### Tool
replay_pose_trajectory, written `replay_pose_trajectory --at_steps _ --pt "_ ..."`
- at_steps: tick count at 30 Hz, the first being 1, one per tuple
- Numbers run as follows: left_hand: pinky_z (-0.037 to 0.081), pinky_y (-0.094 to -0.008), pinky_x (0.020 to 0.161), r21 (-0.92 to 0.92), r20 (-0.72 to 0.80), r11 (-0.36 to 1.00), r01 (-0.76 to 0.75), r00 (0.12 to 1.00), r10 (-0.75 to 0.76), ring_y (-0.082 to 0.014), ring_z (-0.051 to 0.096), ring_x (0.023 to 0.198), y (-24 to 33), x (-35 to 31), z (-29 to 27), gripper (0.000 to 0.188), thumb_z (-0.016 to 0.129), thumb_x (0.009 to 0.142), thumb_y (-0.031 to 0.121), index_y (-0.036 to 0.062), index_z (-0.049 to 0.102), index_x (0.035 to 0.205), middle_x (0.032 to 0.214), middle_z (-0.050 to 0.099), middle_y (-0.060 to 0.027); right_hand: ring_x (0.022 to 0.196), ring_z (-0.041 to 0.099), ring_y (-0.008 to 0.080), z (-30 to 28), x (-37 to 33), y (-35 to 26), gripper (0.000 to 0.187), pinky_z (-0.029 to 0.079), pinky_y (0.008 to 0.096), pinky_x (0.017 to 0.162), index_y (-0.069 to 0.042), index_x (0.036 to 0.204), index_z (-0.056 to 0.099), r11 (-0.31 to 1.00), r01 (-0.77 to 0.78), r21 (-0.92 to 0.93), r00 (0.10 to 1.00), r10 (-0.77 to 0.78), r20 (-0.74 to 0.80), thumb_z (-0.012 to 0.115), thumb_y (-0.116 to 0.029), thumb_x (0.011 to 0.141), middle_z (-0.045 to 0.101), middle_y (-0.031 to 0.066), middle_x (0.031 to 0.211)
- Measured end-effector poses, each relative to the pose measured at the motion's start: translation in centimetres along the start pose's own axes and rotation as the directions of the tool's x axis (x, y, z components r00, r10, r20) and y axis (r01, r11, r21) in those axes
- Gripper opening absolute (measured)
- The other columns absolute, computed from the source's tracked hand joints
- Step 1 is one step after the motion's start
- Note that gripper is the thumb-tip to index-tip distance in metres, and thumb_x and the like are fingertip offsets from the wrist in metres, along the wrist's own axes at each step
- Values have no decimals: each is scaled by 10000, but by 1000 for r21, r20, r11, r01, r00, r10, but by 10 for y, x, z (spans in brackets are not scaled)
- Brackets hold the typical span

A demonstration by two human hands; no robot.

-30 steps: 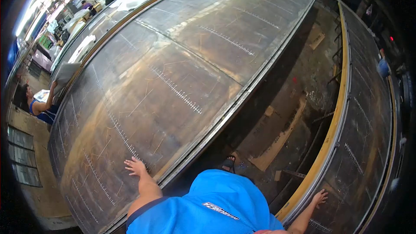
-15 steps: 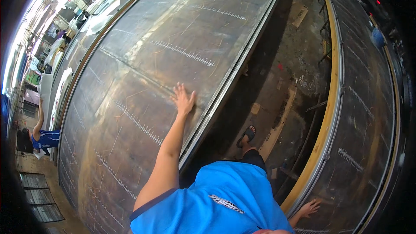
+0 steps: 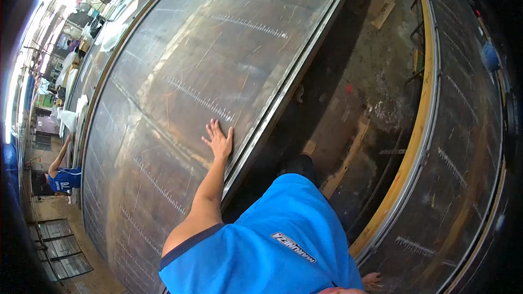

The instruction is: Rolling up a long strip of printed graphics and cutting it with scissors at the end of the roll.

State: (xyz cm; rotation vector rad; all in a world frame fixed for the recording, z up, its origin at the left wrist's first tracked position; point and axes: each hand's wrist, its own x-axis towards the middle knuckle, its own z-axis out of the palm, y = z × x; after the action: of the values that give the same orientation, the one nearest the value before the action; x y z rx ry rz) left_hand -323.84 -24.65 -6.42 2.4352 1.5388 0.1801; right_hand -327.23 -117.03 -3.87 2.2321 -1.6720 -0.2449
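My left hand [image 3: 219, 140] lies flat with spread fingers on a long, dark table [image 3: 180, 54], close to its metal-edged right side. Nothing is held in it. White tick-marked lines [image 3: 201, 98] cross this tabletop, one of them just beyond my fingertips. A seam [image 3: 163, 135] runs across the surface near my wrist. At the lower edge, my right hand [image 3: 372, 281] rests on a second long table [image 3: 463, 125], which bears similar marks. My shirt partly hides that hand; the fingers that show look stretched out and hold nothing.
Between the tables runs a floor aisle [image 3: 348, 130] with a flat cardboard-like piece [image 3: 383, 12] and debris. A yellow rail [image 3: 417, 147] edges the right table. A blue object [image 3: 490, 56] sits at its far side. Beyond the left table, a person in blue [image 3: 65, 179] reaches toward pale sheets.
The view has moved forward along the aisle. My left hand now lies farther past the seam, near another marked line. My right hand is more hidden, and my sandalled foot has gone from sight.
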Motion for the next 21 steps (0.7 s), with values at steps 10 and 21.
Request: replay_pose_trajectory --at_steps 10,21 --pt "8 -709 1154 32 -22 962 272 962 -271 -279 56 1557 34 22 11 865 483 951 645 113 232 1585 1675 167 -28 1514 141 428 -158 89 -425 674 243 623 1165 -209 1599 251 521 631 574 761 -558 -330 430 -535 1036 86 188 1664" --pt "35 -671 1178 39 -87 637 770 638 -765 -314 5 1557 106 66 47 916 314 964 728 122 103 1617 1694 25 -93 1532 31 426 -319 114 -782 716 -18 784 1105 -283 1615 162 666 350 659 900 -433 -41 275 -652 1012 40 157 1680"
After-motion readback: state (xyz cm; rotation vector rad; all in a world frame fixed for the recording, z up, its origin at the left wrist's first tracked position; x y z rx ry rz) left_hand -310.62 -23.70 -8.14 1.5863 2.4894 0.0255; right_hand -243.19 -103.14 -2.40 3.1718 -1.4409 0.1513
